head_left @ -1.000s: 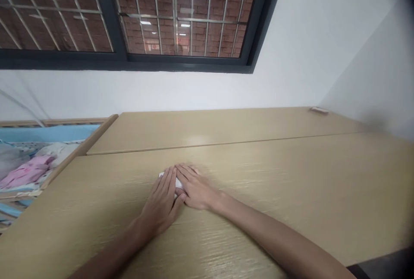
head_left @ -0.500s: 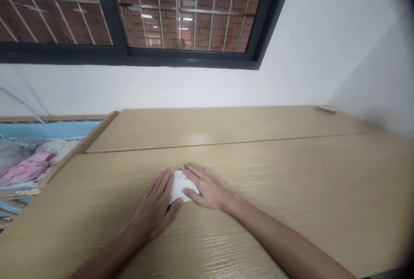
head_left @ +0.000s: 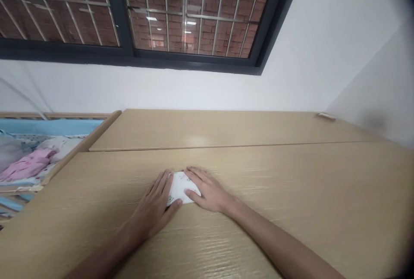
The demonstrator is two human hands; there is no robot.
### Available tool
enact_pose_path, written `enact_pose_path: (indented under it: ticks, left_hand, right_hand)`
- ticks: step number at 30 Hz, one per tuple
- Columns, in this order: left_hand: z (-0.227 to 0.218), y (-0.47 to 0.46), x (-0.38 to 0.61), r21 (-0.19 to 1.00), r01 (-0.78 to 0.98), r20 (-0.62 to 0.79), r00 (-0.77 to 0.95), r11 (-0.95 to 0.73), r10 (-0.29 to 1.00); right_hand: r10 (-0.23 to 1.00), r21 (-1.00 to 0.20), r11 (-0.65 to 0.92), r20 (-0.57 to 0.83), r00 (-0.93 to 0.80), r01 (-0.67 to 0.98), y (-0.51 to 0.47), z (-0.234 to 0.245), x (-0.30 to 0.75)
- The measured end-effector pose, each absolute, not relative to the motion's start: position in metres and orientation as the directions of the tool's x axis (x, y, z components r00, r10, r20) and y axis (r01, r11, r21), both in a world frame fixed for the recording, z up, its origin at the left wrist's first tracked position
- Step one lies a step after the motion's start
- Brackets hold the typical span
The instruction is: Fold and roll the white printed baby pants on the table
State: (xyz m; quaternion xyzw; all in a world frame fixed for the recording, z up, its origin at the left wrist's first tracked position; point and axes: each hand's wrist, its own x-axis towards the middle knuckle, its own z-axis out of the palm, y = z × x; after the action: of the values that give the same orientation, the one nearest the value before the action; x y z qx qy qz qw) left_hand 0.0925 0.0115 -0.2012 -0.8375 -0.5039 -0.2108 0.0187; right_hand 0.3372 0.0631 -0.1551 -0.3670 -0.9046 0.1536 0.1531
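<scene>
A small folded piece of white cloth or paper with faint print (head_left: 180, 187) lies on a light wooden table (head_left: 291, 192). My left hand (head_left: 154, 208) lies flat on its left edge, fingers stretched forward and together. My right hand (head_left: 207, 190) lies flat on its right edge, fingers spread and pointing left. Both palms press down, and the white piece shows between them.
A second wooden tabletop (head_left: 210, 127) joins behind, against a white wall under a barred window (head_left: 136, 16). A wooden crib (head_left: 48, 149) with pink and white clothes (head_left: 26, 163) stands at left. A small flat object (head_left: 326, 116) lies at the far right corner.
My hands have slid apart from touching over the white piece, so more of it shows between them. The view shifted slightly.
</scene>
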Motion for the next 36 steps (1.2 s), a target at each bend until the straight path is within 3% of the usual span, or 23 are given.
enact_pose_path:
  ticks: [5,10,15,23,25,27,29,31,34,36]
  left_hand:
    - [-0.2,0.012,0.091,0.164,0.844,0.406,0.413,-0.51,0.815]
    - [-0.19,0.017,0.087,0.093,0.781,0.497,0.502,-0.618,0.708]
    - [-0.178,0.019,0.086,0.165,0.752,0.496,0.496,-0.638,0.713]
    - [-0.181,0.021,0.089,0.204,0.736,0.606,0.422,-0.645,0.674]
    - [-0.173,0.02,0.09,0.283,0.73,0.616,0.359,-0.622,0.701]
    - [-0.157,0.017,0.09,0.459,0.704,0.558,0.247,-0.543,0.792]
    - [-0.138,0.012,0.091,0.699,0.59,0.414,0.126,-0.404,0.901]
    - [-0.122,0.006,0.094,0.906,0.355,0.219,0.072,-0.23,0.973]
    - [-0.118,0.002,0.099,0.998,0.06,0.021,0.106,-0.027,0.994]
    - [-0.13,0.003,0.101,0.999,0.044,-0.016,0.141,0.01,0.99]
  right_hand:
    - [0.71,-0.384,0.686,0.169,-0.683,0.618,0.062,-0.154,0.337]
    - [0.687,-0.381,0.722,0.289,-0.667,0.578,0.06,-0.153,0.337]
    - [0.622,-0.405,0.766,0.274,-0.733,0.499,0.062,-0.149,0.34]
    - [0.615,-0.593,0.713,0.271,-0.741,0.375,0.066,-0.141,0.344]
    - [0.667,-0.657,0.662,0.298,-0.683,0.361,0.066,-0.136,0.341]
    - [0.722,-0.724,0.604,0.319,-0.614,0.333,0.064,-0.126,0.337]
    - [0.769,-0.795,0.541,0.335,-0.544,0.276,0.062,-0.11,0.33]
    - [0.807,-0.863,0.472,0.339,-0.484,0.181,0.062,-0.092,0.323]
    - [0.832,-0.933,0.351,0.275,-0.481,0.074,0.068,-0.07,0.313]
    - [0.83,-0.944,0.311,0.215,-0.515,0.108,0.077,-0.068,0.307]
